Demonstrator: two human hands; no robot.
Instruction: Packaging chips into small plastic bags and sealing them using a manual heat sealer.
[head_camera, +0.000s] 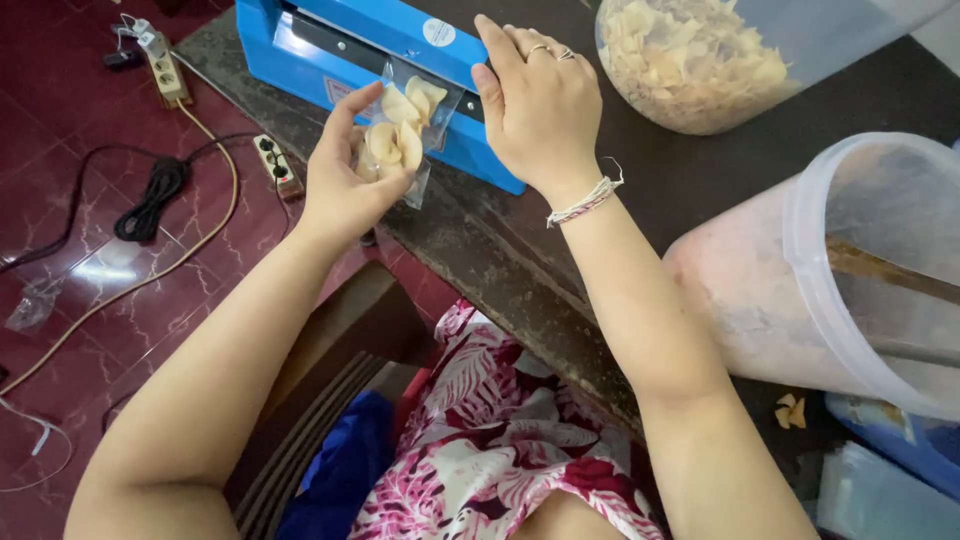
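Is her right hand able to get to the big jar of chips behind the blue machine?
Probably yes. The right hand rests on the blue sealer, and the jar of chips stands just beside it on the table, nothing between.

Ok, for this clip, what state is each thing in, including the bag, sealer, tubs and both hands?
Small clear bag: filled with crackers, mouth in the sealer.
Blue sealer: arm down on the bag.
Left hand: holding the bag.
Right hand: pressing on the sealer.
Cracker tub: open, tilted.
Pink tub: open, on its side.

Dark red tile floor (90, 270) w/ cables, dark table (520, 270), wooden chair (340, 350)
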